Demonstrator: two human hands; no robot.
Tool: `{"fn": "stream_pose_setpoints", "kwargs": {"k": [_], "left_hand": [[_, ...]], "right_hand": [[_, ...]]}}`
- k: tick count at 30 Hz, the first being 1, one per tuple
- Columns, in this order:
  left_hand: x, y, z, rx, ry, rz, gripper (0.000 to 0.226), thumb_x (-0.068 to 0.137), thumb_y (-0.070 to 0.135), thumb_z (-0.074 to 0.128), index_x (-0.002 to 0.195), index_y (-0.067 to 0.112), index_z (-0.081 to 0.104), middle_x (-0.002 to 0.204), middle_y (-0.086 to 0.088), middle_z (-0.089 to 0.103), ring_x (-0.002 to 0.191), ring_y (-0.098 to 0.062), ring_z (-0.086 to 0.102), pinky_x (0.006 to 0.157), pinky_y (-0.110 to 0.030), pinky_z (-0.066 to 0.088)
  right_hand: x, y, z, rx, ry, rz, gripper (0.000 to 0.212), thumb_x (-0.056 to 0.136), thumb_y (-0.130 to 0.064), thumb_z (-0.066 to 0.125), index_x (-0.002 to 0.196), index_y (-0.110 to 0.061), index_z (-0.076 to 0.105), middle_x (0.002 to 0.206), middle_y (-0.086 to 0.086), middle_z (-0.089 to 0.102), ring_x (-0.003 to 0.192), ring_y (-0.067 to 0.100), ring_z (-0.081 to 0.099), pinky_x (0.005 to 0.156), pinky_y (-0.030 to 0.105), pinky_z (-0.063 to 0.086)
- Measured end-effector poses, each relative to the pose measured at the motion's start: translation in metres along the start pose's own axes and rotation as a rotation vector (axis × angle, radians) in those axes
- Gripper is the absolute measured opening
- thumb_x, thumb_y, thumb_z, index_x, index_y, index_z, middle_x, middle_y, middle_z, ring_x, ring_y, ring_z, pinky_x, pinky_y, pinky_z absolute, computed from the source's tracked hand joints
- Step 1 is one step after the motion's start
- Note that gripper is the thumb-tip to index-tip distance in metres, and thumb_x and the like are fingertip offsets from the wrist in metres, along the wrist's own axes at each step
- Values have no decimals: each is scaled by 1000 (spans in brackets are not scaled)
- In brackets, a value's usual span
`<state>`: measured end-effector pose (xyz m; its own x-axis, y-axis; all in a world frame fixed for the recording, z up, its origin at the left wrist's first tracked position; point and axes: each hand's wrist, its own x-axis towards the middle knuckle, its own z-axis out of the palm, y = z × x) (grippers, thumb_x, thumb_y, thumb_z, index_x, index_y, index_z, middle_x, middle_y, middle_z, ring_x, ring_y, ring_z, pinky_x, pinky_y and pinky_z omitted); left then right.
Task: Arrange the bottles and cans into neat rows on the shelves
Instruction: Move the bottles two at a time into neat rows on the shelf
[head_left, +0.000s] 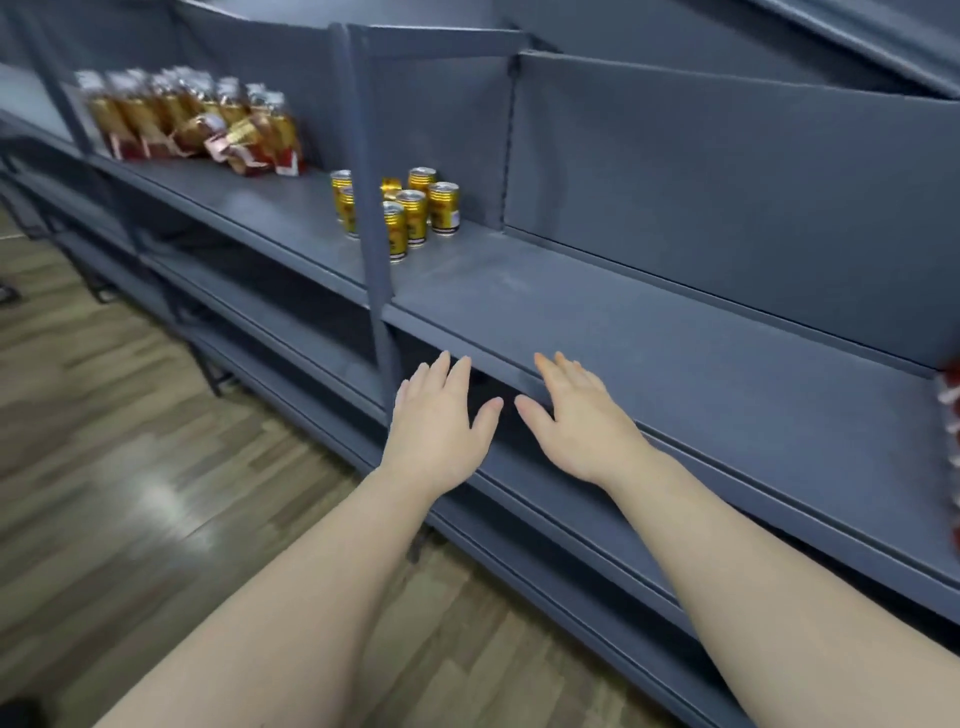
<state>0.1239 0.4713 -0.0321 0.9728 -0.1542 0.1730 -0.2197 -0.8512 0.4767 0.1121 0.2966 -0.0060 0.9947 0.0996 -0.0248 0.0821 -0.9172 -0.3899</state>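
Several small gold cans (413, 210) stand in a loose cluster on the grey-blue shelf (649, 332), partly hidden behind an upright post (371, 208). Farther left on the same shelf, several amber bottles (187, 117) with red and gold labels stand in a group, and some in front lie tipped over. My left hand (439, 423) and my right hand (579, 418) are stretched out side by side at the shelf's front edge, fingers straight, holding nothing. Both are well short of the cans.
Lower shelves (519, 499) run beneath the hands. A back panel (727, 182) closes the rear of the shelf. Red-capped items (953, 415) show at the right edge. Wood-pattern floor (130, 441) lies to the left.
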Motion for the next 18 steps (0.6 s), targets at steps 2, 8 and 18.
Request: {"fn": "stream_pose_setpoints", "kwargs": {"k": [2, 8, 18], "left_hand": [[6, -34, -13, 9, 24, -40, 67, 102, 51, 41, 156, 14, 25, 164, -8, 21, 152, -29, 14, 124, -44, 12], [14, -127, -52, 37, 70, -206, 68, 102, 52, 39, 156, 15, 25, 164, -8, 21, 152, -29, 15, 123, -45, 13], [38, -246, -103, 112, 134, -483, 67, 101, 51, 40, 156, 15, 26, 164, -7, 22, 152, -32, 15, 123, -46, 15]], "right_hand": [[23, -31, 14, -11, -23, -46, 66, 105, -50, 32, 161, -21, 10, 168, 4, 7, 154, 21, 3, 124, 38, 8], [83, -118, 57, -13, -128, -208, 67, 104, -51, 33, 160, -21, 12, 167, 4, 11, 154, 19, 4, 124, 37, 9], [196, -228, 117, -34, -281, -427, 66, 105, -52, 32, 160, -23, 12, 167, 4, 10, 154, 20, 3, 123, 39, 11]]}}
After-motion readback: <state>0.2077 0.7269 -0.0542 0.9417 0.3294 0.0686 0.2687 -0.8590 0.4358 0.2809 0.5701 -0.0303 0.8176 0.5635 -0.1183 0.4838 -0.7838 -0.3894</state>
